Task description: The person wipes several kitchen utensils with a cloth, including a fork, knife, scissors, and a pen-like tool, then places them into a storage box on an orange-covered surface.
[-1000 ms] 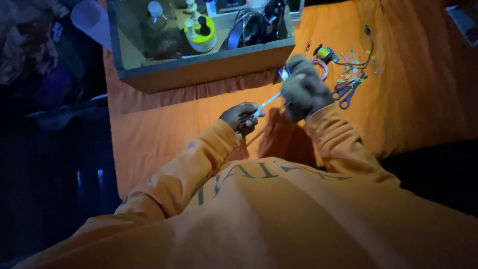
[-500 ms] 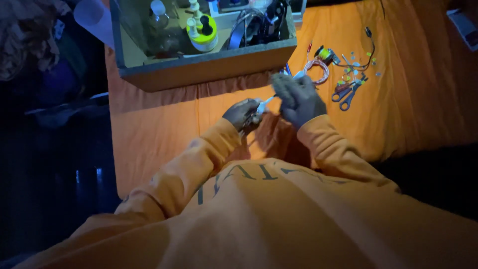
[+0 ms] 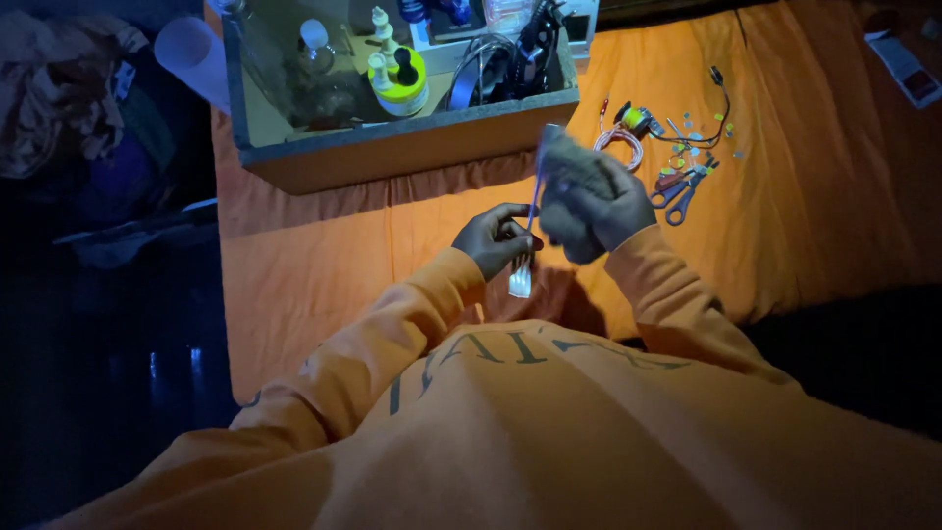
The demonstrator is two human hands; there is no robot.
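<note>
My left hand pinches a metal fork near its neck, tines pointing down toward my chest and handle rising up. My right hand holds a grey cloth wrapped against the upper part of the fork's handle. Both hands are raised above an orange cloth-covered surface. My orange sleeves and sweatshirt fill the lower part of the view.
An open box with bottles, a yellow-lidded jar and cables stands beyond the hands. To its right lie scissors, a coil of wire and small loose parts. Dark floor and crumpled clothes are at the left.
The fork has swung from lying sideways between the hands to nearly upright with tines down. The right hand with the cloth has slid along the handle.
</note>
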